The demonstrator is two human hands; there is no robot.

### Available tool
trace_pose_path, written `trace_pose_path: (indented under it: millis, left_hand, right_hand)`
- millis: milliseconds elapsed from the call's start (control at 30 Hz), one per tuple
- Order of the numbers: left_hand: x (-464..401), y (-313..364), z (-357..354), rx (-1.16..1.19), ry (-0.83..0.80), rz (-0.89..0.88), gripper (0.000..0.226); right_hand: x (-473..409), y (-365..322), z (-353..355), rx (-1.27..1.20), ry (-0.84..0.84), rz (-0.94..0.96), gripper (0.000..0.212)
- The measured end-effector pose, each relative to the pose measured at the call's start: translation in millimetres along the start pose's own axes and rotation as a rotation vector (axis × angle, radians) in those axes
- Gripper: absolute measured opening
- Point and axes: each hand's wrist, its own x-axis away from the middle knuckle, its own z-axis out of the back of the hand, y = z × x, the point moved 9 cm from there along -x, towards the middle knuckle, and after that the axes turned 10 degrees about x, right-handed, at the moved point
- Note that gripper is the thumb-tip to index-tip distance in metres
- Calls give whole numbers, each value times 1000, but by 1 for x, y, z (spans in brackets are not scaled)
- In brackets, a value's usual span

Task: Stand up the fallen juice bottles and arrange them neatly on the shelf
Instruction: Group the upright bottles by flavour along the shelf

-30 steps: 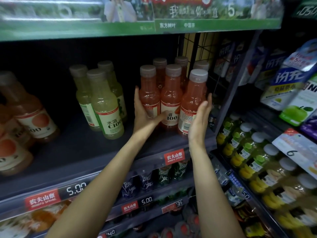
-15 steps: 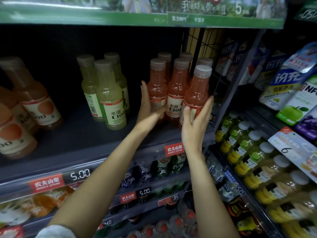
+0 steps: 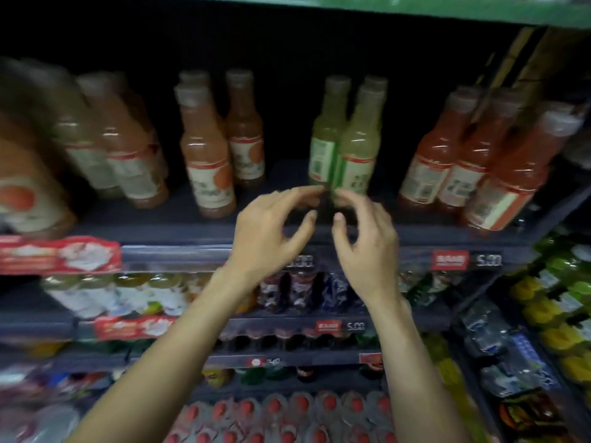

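While the head view is motion-blurred, both bare hands sit in front of the dark grey shelf (image 3: 192, 223), raised side by side near its front edge. Left hand (image 3: 268, 231): fingers loosely curled, nothing inside them, fingertips reaching toward the pale green juice bottles (image 3: 348, 145). Right hand (image 3: 367, 238): same pose, curled and relaxed, holding nothing, fingertips just at the base of the front green bottle; cannot tell whether they touch it. Green bottles, three with grey caps, stand upright in a tight cluster at shelf centre, directly behind the hands. Red-orange juice bottles (image 3: 479, 161) with grey caps stand to the right, upright, packed together; the nearest one looks tilted, possibly lens distortion. Peach-orange juice bottles (image 3: 208, 155) with white-and-orange labels stand to the left of the green ones, well apart from them, upright. More orange bottles (image 3: 121, 145) further left, heavily blurred, attitude unclear. Red price tag (image 3: 449, 260) with "5.00" on the shelf's front rail at right. Lower shelves hold mixed drinks, blurred.
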Motion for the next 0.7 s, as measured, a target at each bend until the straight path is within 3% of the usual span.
trace_pose_path:
  millis: [133, 267, 367, 533, 700]
  left_hand:
    - [53, -50, 112, -146, 244, 34, 26]
    - [78, -102, 191, -115, 410, 182, 32]
    - [77, -145, 231, -78, 397, 304, 52]
    - [49, -188, 235, 93, 323, 401, 83]
    - [21, -209, 216, 92, 273, 445, 96]
  right_hand:
    - [4, -86, -72, -131, -223, 68, 30]
    - [-1, -129, -114, -253, -270, 5, 34]
    - [-10, -150, -139, -193, -201, -100, 46]
    - [-33, -143, -153, -206, -69, -256, 84]
    - [-48, -132, -162, -252, -64, -344, 86]
